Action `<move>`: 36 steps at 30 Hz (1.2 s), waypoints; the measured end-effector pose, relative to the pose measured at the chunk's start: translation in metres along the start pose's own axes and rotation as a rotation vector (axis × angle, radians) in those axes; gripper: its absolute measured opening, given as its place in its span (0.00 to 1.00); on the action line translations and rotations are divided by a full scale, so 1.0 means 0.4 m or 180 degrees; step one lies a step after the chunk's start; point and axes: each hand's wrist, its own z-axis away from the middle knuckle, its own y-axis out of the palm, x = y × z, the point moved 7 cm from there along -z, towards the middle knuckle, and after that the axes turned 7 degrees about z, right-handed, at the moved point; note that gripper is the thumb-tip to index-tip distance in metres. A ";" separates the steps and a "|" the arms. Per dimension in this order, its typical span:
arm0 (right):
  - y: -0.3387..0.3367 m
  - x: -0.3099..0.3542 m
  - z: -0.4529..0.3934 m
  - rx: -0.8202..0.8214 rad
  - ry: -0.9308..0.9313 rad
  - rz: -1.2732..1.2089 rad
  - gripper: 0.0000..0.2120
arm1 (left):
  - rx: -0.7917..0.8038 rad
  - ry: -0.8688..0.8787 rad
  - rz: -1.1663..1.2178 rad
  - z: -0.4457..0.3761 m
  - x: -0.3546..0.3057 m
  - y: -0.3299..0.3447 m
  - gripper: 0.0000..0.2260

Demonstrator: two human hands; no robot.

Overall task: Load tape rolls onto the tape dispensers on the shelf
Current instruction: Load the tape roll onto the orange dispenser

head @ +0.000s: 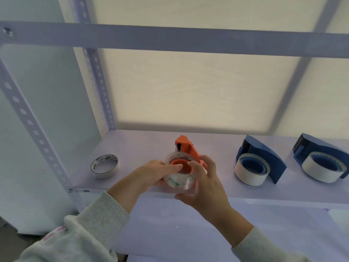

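Note:
An orange tape dispenser point(186, 148) is at the front edge of the white shelf point(143, 146), with a clear tape roll point(179, 181) sitting around its orange hub. My left hand point(151, 176) grips the clear roll from the left, a finger across the hub. My right hand point(203, 183) cups the roll and the dispenser from the right and below. A loose white masking tape roll point(105, 166) lies on the shelf to the left. Two blue dispensers point(262, 157) point(324, 157) stand to the right, each with a white roll point(252, 172) point(321, 170) on it.
A slotted metal upright point(32, 121) stands at the front left and a crossbar point(170, 38) runs overhead. A lower white shelf point(170, 233) lies under my forearms. The shelf's back panel is pale cream.

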 end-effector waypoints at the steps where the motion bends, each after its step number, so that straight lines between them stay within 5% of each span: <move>1: -0.013 -0.006 -0.006 0.0117 0.0075 -0.0172 0.40 | -0.0089 -0.0006 0.0012 -0.002 0.002 -0.009 0.17; 4: -0.061 -0.060 -0.064 -0.0015 0.0624 -0.0867 0.25 | -0.0308 0.0105 -0.0039 -0.016 0.001 -0.025 0.09; 7: -0.061 -0.121 -0.167 0.0076 0.0888 -0.0460 0.11 | -0.0628 0.0332 -0.1057 -0.029 -0.021 -0.044 0.08; 10: -0.006 -0.144 -0.259 0.0655 0.0575 0.0009 0.17 | -0.1191 0.0480 -0.2218 -0.020 -0.043 -0.061 0.22; 12: 0.026 -0.144 -0.310 0.0945 0.0312 0.0155 0.24 | -0.1502 0.1107 -0.1982 0.017 -0.075 -0.045 0.28; 15: 0.077 -0.137 -0.368 0.1484 -0.0054 0.0254 0.32 | -0.0980 0.1993 -0.2296 0.061 -0.111 0.052 0.34; 18: 0.127 -0.153 -0.401 0.1908 -0.0185 0.0290 0.28 | -0.0484 0.2079 -0.3457 0.052 -0.080 0.130 0.38; 24: 0.155 -0.147 -0.428 0.1803 -0.0250 -0.0234 0.11 | -0.0682 0.2369 -0.3804 0.036 -0.064 0.141 0.30; 28: 0.170 -0.161 -0.424 0.1838 0.0141 -0.0850 0.08 | -0.0730 0.2640 -0.3830 0.039 -0.063 0.150 0.25; 31: 0.181 -0.163 -0.411 0.2249 0.0424 -0.1392 0.14 | -0.0736 0.2718 -0.3883 0.039 -0.065 0.151 0.24; 36: 0.180 -0.168 -0.426 0.2233 0.0316 -0.1123 0.07 | -0.0732 0.2789 -0.3905 0.039 -0.059 0.149 0.23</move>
